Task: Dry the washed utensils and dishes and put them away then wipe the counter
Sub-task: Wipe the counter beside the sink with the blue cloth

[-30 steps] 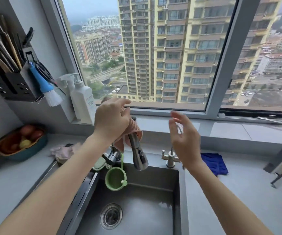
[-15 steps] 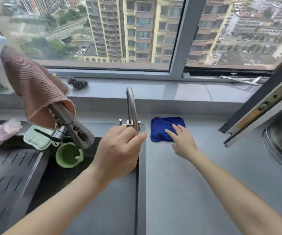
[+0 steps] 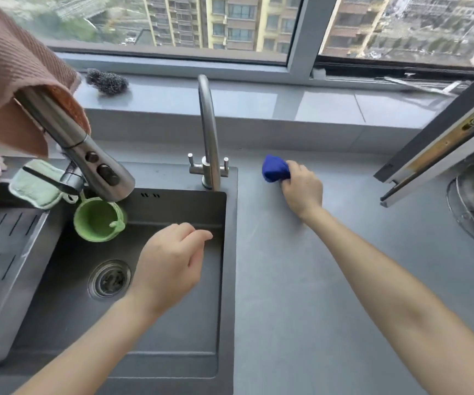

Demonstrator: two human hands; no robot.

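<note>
The blue cloth [image 3: 275,168] sits bunched up on the grey counter [image 3: 301,280], near the back edge and just to the right of the sink [image 3: 173,352]. The right hand [image 3: 302,189] grips it: the fingers are curled round the near side of the cloth, and most of the blue sticks out past the fingers, toward the back and left. The hand and the cloth are both down on the counter. The left hand [image 3: 170,266] hangs over the sink with loose fingers and holds nothing. A thin bent tap [image 3: 208,129] stands at the back right corner of the sink, between the two hands. At the back left corner is a big spray tap [image 3: 87,155] with a pink cloth [image 3: 10,81] draped over it. A green cup [image 3: 97,219] hangs under it, inside the sink, beside a pale green pad [image 3: 37,183]. A dark wire scrubber [image 3: 107,81] lies on the window sill [image 3: 258,101] behind the counter.
</note>
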